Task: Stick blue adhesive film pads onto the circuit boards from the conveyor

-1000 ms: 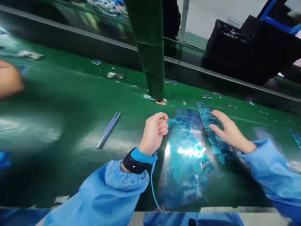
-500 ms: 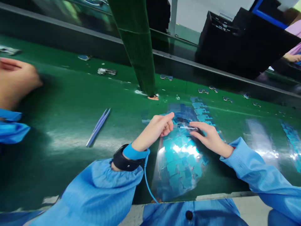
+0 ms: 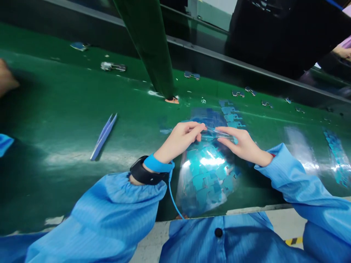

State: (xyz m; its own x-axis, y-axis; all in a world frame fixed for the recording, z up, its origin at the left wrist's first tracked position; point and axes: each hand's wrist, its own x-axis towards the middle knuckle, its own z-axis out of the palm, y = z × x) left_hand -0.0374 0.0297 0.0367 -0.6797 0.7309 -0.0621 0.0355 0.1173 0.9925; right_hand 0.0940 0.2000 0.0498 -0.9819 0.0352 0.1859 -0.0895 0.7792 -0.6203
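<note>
Green worktop (image 3: 55, 120) supports the clear bag (image 3: 184, 191) while my left hand (image 3: 185, 138) and right hand (image 3: 244, 145) pinch its far edge, apparently to hold it taut.

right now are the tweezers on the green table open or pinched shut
Open: the tweezers lie on the green table with their two tips visibly apart.

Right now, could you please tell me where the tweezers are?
In the head view, the tweezers lie on the green table, to the left of the person's left hand.
</note>
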